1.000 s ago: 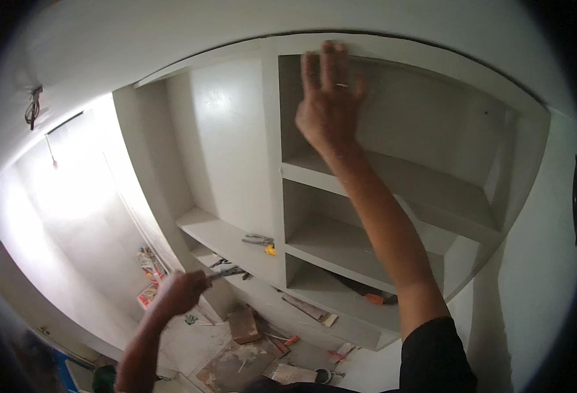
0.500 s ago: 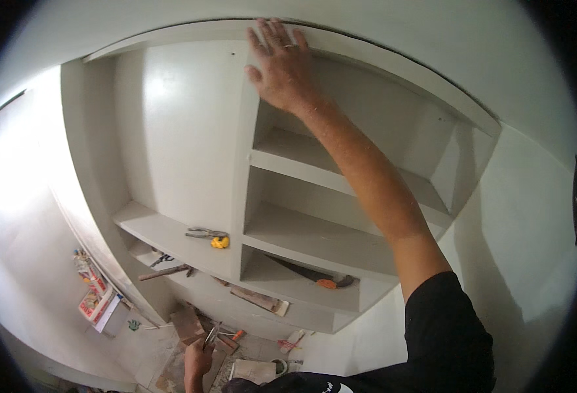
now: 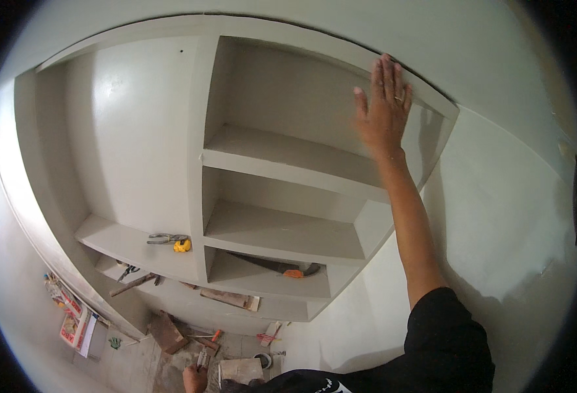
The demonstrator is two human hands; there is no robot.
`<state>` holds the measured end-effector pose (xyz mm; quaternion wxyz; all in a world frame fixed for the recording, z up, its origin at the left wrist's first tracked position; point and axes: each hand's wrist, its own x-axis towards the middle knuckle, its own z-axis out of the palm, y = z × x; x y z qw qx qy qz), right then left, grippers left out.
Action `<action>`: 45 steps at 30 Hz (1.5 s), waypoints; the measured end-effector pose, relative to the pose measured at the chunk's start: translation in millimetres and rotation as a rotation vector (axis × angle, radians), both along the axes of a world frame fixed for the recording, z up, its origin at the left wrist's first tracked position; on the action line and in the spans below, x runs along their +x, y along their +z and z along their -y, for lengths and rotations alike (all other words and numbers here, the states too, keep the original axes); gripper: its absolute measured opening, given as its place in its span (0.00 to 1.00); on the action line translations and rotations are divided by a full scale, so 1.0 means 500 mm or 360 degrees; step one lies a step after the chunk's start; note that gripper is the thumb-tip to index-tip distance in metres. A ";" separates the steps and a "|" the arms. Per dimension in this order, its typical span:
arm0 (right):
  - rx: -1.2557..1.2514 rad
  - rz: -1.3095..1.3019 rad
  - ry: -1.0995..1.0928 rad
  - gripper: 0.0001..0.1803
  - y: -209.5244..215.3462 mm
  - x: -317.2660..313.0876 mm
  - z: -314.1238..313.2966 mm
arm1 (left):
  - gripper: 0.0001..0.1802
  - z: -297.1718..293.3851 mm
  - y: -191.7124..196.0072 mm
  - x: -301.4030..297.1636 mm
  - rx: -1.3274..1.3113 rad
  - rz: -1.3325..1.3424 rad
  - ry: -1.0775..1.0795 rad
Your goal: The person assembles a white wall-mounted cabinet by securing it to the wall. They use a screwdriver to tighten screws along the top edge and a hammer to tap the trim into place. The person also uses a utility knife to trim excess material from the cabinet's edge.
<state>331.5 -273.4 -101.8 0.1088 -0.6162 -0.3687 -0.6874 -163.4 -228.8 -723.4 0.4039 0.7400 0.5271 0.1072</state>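
High on the right, my right hand [image 3: 385, 118] lies with fingers stretched out against the top rail [image 3: 331, 44] of a grey-white built-in shelf unit. It holds nothing. Low in the view, my left hand [image 3: 195, 378] is closed around a small metal hand tool [image 3: 203, 359], whose exact kind is too small to make out. Pliers [image 3: 164, 238] and a yellow tape measure [image 3: 182, 245] rest on the left shelf. A handsaw with an orange-marked handle [image 3: 294, 274] lies in the lower right compartment.
A hammer-like tool [image 3: 133, 285] sticks out over a lower left ledge. Wooden pieces [image 3: 229, 299] lie on the bottom shelf. On the floor are a brown board [image 3: 167, 333], a roll of tape [image 3: 263, 359] and a green item [image 3: 114, 342]. A white wall [image 3: 491, 242] stands at right.
My right hand has slid rightward along the top rail, from above the middle divider toward the right corner. The view has shifted right. My left hand still grips the metal tool.
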 end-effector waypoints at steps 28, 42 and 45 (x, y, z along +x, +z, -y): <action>0.0092 -0.0128 0.0482 0.40 -0.007 -0.365 -0.475 | 0.21 0.042 -0.096 -0.153 -0.0288 -0.0261 0.0305; 0.0030 -0.0580 0.1324 0.23 0.068 -0.368 -0.505 | 0.21 0.060 -0.148 -0.185 -0.0519 -0.0152 0.0476; -0.0071 -0.0321 0.0801 0.21 0.075 -0.365 -0.508 | 0.22 0.060 -0.159 -0.192 -0.0422 -0.0163 0.0404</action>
